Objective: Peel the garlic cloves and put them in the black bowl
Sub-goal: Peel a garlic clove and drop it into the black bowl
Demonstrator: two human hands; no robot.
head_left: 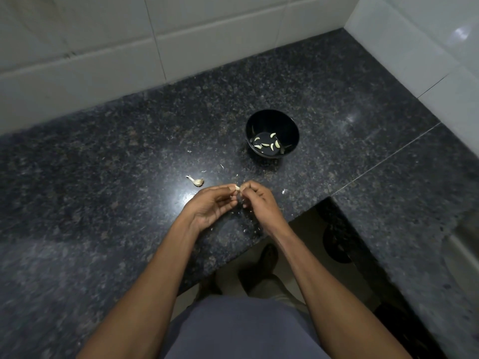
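Observation:
A small pale garlic clove [237, 188] is pinched between the fingertips of both hands above the dark granite counter. My left hand [211, 207] holds it from the left, palm turned up, and my right hand [259, 200] pinches it from the right. The black bowl [290, 125] stands beyond the hands, slightly to the right, with several peeled cloves [268, 144] lying on its bottom. One unpeeled clove with a stalk [197, 181] lies on the counter just left of my left hand.
Bits of papery garlic skin [284, 191] are scattered on the counter [129, 151] around the hands. White tiled walls [103, 47] close the back and right. The counter edge steps inward near my right forearm, with floor and a shoe below.

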